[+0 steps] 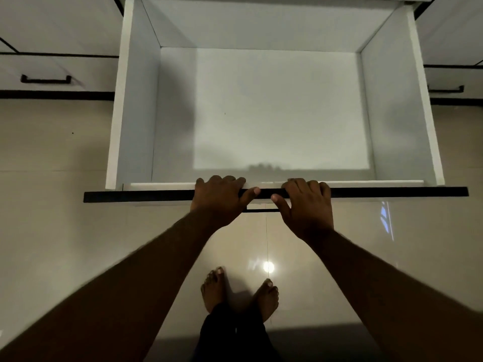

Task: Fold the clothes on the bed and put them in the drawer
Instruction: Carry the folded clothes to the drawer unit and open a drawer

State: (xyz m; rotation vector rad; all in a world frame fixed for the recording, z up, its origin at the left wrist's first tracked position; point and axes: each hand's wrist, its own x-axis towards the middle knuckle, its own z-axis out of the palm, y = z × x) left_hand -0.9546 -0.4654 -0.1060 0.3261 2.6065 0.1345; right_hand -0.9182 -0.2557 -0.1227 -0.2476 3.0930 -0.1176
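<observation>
1. Standing at the far left is a closed white cabinet front with a black bar handle (45, 79), and pale glossy floor tiles (52, 218) spread out below it.
2. My left hand (222, 198) comes next, curled over the front edge of the drawer (136, 113): the fingers (217, 179) hook over the top into the inside, and the thumb (252, 192) presses against the black strip (143, 196) along the front panel.
3. Between my two hands a short stretch of that black strip shows, and just under it a thin dark handle (260, 210) peeks out.
4. My right hand (307, 202) grips the same edge the same way, fingers over the top and thumb (281, 202) on the black strip, close beside the left thumb but not touching it.
5. The drawer is pulled far out toward me; its white floor is bare, with a lighter patch in the middle and shadow along both side walls.
6. Below the hands, my bare feet (239, 291) stand on the tiles, next to a bright round reflection (268, 267).
7. At the far right sits another closed cabinet front with a black handle (445, 89).
</observation>
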